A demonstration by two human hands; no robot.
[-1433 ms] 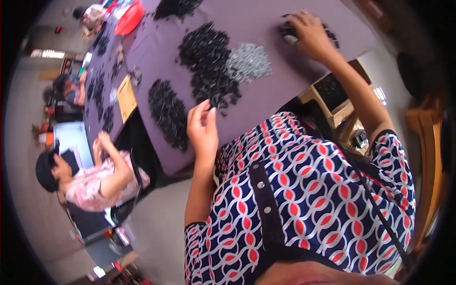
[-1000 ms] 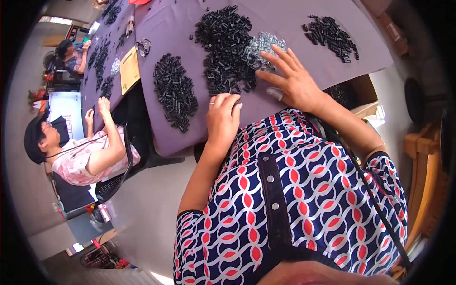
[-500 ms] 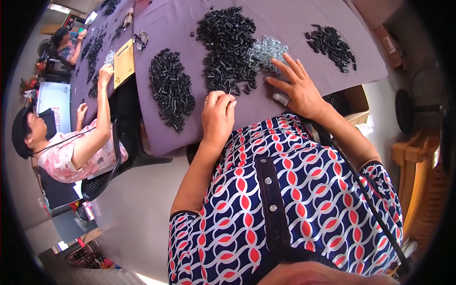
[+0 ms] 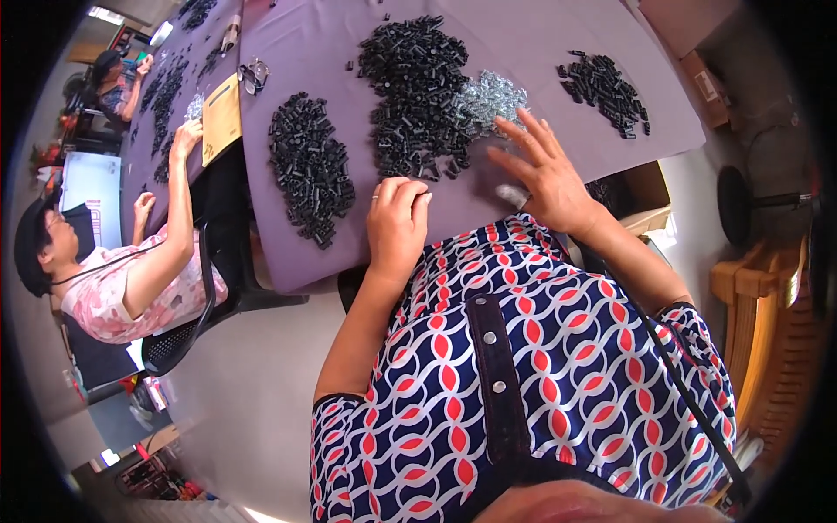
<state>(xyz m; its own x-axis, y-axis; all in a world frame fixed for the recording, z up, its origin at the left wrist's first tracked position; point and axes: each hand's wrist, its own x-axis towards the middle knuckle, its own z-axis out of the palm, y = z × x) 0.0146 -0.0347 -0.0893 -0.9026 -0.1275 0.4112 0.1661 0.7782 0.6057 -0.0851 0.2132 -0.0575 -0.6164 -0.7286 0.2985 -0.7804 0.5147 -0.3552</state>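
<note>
Black cylindrical pieces form a big heap (image 4: 414,87) on the purple tablecloth (image 4: 305,35). A smaller heap of clear, shiny pieces (image 4: 490,105) lies against its right side. At the near end of the black heap, my left hand (image 4: 397,222) is closed, thumb pressed to the curled fingers; anything inside it is hidden. My right hand (image 4: 554,187) is held over the cloth just in front of the clear pieces, its fingers spread. Its thumb has a pale wrapping and looks blurred. Nothing shows between those fingers.
More black pieces lie in a heap on the left (image 4: 309,170) and another at the right (image 4: 606,94). Eyeglasses (image 4: 254,76) and a yellow tray (image 4: 221,120) are at the left. A co-worker (image 4: 131,270) sits there, another farther back. An open box (image 4: 641,196) stands below the table edge.
My right hand has drawn slightly back toward me from the clear pieces, its fingers still spread. My left hand stays closed in nearly the same place. The whole view has shifted a little.
</note>
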